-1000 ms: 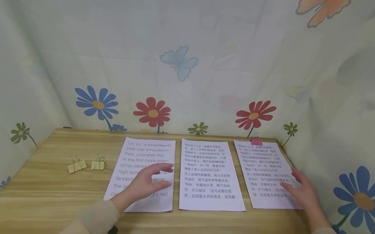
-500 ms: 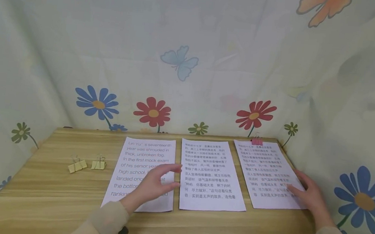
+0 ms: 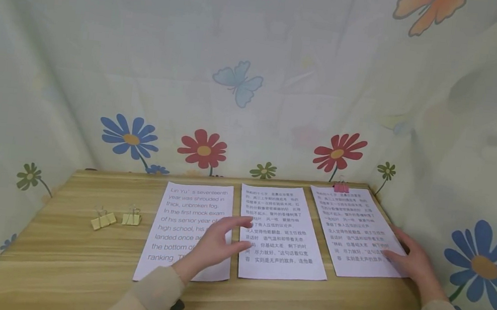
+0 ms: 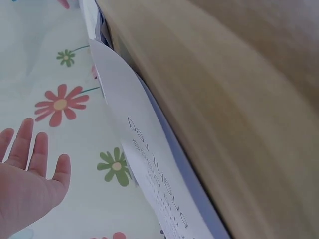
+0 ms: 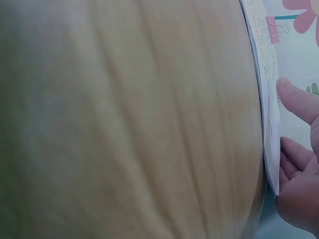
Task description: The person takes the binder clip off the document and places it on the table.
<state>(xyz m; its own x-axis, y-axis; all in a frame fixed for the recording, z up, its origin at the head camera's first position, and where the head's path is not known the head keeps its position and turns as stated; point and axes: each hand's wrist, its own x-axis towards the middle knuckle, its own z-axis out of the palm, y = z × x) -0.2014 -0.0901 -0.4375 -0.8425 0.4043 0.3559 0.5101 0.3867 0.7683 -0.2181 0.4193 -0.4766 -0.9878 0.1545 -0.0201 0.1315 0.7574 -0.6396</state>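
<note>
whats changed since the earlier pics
The left hand moved rightward from over the left paper; its fingertips now appear over the left edge of the middle paper. The right hand shifted slightly right, by the right paper. Nothing was visibly gripped or let go. The papers, yellow clips and pink clip stayed put.

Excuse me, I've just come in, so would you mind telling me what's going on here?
Someone is handling printed pages at a wooden table. Their right hand is at the edge of the right-hand pages, which have a pink clip on top. The left hand, holding nothing, hovers around the left pages and middle pages. Two yellow clips lie further left.
</note>
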